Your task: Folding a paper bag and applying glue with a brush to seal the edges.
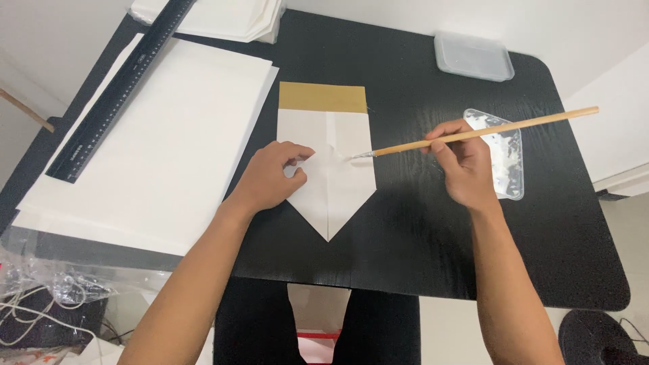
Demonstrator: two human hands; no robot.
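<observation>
At frame centre, on the black worktop (419, 230): folded paper (329, 169), brush work.
Left hand (270, 179) curled, pinning paper; right hand (466, 165) pinching wooden brush (473, 133). Clear tray (503, 152) holds white paste; lidded tub (472, 56), contents unclear.

Wears nothing on either arm: two forearms (203, 284) bare from the bottom edge of the view up to the wrists, slim and smooth, with a faint line of tendon along the right one. Ends in a bare left hand (270, 179) and a bare right hand (466, 165), fingers plain, nails cut short, knuckles lightly creased. Wears black trousers (250, 324) below, plain dark cloth over both thighs, seen only in part under the near edge of the table, with a narrow gap between the two legs.
</observation>
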